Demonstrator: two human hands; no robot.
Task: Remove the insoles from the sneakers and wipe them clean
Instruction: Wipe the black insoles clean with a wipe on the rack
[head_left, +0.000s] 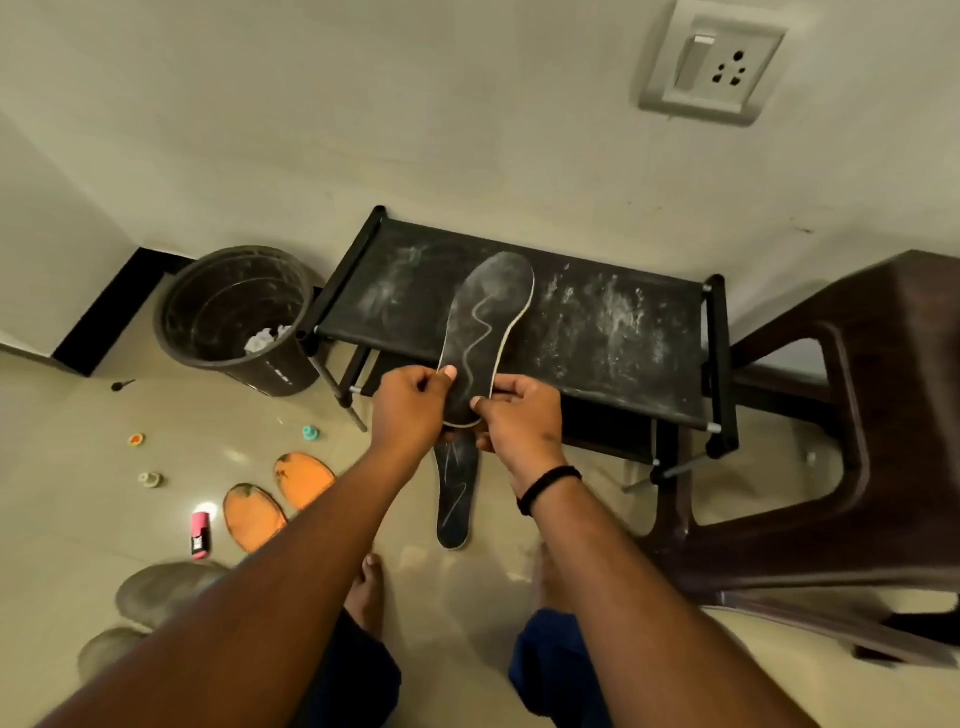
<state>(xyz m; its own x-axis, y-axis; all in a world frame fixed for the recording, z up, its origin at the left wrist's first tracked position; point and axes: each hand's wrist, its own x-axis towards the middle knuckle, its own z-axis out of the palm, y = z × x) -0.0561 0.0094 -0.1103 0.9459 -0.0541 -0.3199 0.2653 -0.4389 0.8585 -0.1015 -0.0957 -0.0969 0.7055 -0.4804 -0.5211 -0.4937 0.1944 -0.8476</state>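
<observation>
Fingers: both hands pinch the heel end of one dark insole (485, 332).
Left hand (410, 410): thumb on insole's top face.
Right hand (519, 415): thumb at heel edge.
Held insole: toe toward 12 o'clock, above the dusty black rack (597, 332).
Second insole (456, 499): on floor, 6 o'clock of the hands.
Orange insoles (280, 499): floor, 8 o'clock.
Bin (234, 317): 10 o'clock.

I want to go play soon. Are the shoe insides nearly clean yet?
Not yet. Done: four insoles are out, counting two orange insoles and one dark insole on the floor. In hand: both hands hold another dusty dark insole. Left: wiping; no cloth is visible.
</observation>
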